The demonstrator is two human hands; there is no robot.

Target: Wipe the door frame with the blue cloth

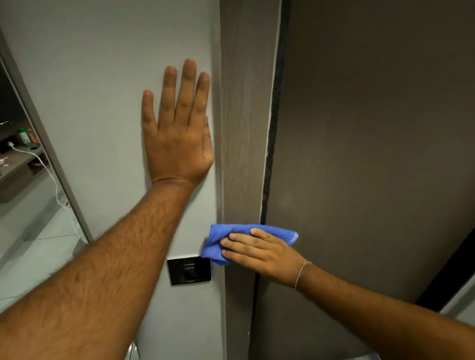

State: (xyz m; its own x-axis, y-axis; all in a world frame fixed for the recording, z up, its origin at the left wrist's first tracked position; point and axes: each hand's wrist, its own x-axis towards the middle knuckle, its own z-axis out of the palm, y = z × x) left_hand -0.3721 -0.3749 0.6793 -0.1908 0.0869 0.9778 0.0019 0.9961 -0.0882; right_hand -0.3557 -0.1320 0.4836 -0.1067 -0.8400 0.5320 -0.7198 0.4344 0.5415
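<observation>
Head view (only one).

L hand (177, 133) lies flat on the wall (97, 77). Fingers are straight, close together, tips up, holding nothing. Its thumb side runs just beside the frame (243, 123). Prob. a brace: weight goes into the wall so the other arm can push w/o the body swaying.

R hand (261, 251) is lower, well below the L fingertips. Its fingers (240, 241) lie across the cloth (214, 243), fairly straight, pressing it onto the frame. Thumb is hidden, so can't tell whether it pinches from under.

Cloth is bunched, not spread. Blue sticks out past the R fingertips toward the wall, and past the knuckles on the door (368, 142) side, so it spans approx. the frame's full width. That makes sense: one pass covers both edges, incl. the dark strip between frame and door.

Switch (189, 270) sits on the wall beyond the R fingertips, a bit lower, just beside the cloth's bottom corner. Touching or not, can't tell. Thin band (303, 273) on the R wrist.

Judgement: mid-wipe, stroke running along the frame's length. Frame above the R fingers and below the wrist are both within reach. Risk: cloth edge drifts onto the switch & presses it, so keep strokes on the wood.
</observation>
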